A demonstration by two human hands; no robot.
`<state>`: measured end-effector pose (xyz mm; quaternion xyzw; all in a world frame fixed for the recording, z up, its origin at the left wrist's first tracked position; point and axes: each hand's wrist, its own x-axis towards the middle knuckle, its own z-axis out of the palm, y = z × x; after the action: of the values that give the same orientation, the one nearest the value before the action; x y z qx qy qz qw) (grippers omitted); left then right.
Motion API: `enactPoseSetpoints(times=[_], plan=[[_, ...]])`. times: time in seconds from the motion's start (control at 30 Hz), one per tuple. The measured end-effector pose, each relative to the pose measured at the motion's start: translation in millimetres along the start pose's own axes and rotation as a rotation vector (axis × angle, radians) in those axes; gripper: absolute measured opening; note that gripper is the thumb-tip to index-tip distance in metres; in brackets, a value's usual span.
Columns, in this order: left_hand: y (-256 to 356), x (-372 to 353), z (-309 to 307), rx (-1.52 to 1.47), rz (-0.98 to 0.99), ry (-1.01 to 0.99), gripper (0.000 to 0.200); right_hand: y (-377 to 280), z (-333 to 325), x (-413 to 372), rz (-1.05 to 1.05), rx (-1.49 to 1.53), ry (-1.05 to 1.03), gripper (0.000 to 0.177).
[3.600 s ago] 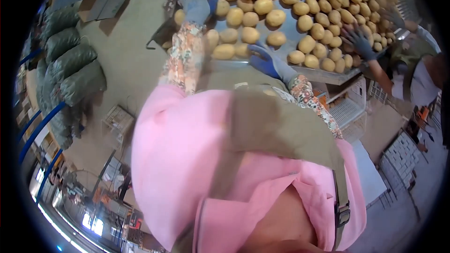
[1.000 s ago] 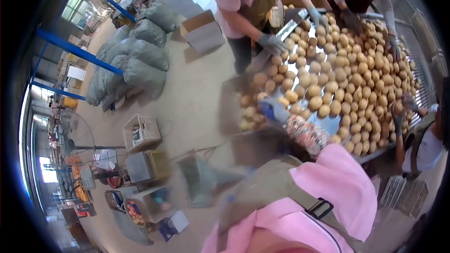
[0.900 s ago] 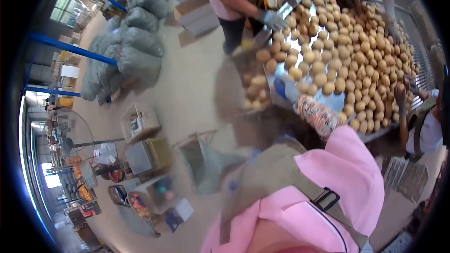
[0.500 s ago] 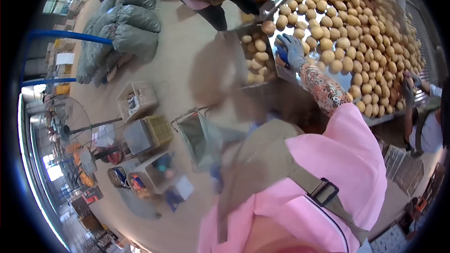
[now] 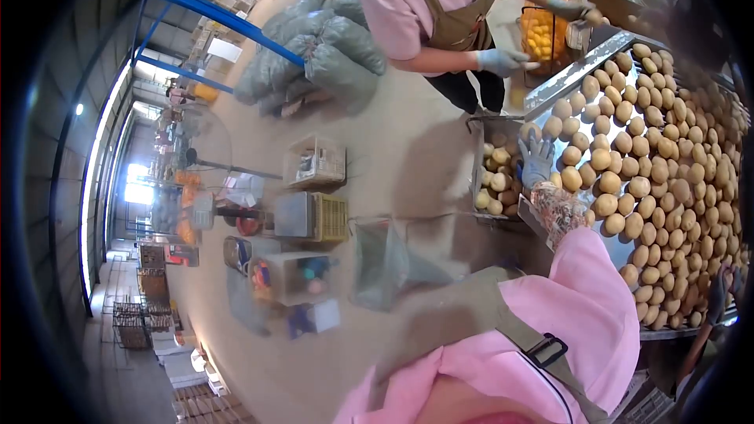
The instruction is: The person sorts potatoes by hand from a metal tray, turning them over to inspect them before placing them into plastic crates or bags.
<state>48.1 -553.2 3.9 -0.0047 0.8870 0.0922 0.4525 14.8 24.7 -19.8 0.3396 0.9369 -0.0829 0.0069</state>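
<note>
My right hand (image 5: 537, 160), in a grey-blue glove, is at the near-left edge of a metal sorting table (image 5: 638, 78). Its fingers are stretched and spread, with the tips against a round potato (image 5: 529, 132) by the rim. Many tan potatoes (image 5: 605, 204) cover the tabletop right of this hand, with bare metal showing between those closest to it. Left of the fingers and lower down is a crate (image 5: 477, 177) of paler potatoes (image 5: 498, 180). My left hand is out of the frame.
A co-worker (image 5: 440, 12) in gloves stands across, a potato in one hand. Another person's gloved hand (image 5: 719, 294) is at the table's right. Stuffed sacks (image 5: 338, 59), a yellow crate (image 5: 331, 217), a plastic bin (image 5: 294, 279) and an open grey-green bag (image 5: 377, 263) are on the floor leftward.
My view has swung left, so the room's things appear farther right and lower. My right hand's fingers now spread at the edge potato. The co-worker shows more fully.
</note>
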Motion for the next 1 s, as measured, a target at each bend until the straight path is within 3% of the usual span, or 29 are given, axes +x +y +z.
enactPoseSetpoints(times=[0.37, 0.53, 0.57, 0.7, 1.0], plan=[[15.6, -25.3, 14.1, 0.007, -0.036, 0.039, 0.035, -7.7, -18.5, 3.2, -0.034, 0.08, -0.037, 0.069], [9.1, -41.8, 29.0, 0.001, -0.055, 0.059, 0.035, -3.7, -10.0, -0.2, -0.017, -0.041, -0.07, 0.072], [4.4, -48.0, 36.7, -0.003, -0.067, 0.065, 0.035, 2.4, 13.3, 2.7, -0.037, -0.144, 0.041, 0.074], [1.2, -76.0, 62.0, -0.064, -0.152, 0.066, 0.035, 0.0, 0.0, -3.0, -0.052, -0.174, -0.002, 0.068], [-23.8, -60.5, 67.1, -0.066, -0.145, -0.003, 0.035, 5.5, 4.2, 4.6, 0.0, -0.034, 0.01, 0.068]])
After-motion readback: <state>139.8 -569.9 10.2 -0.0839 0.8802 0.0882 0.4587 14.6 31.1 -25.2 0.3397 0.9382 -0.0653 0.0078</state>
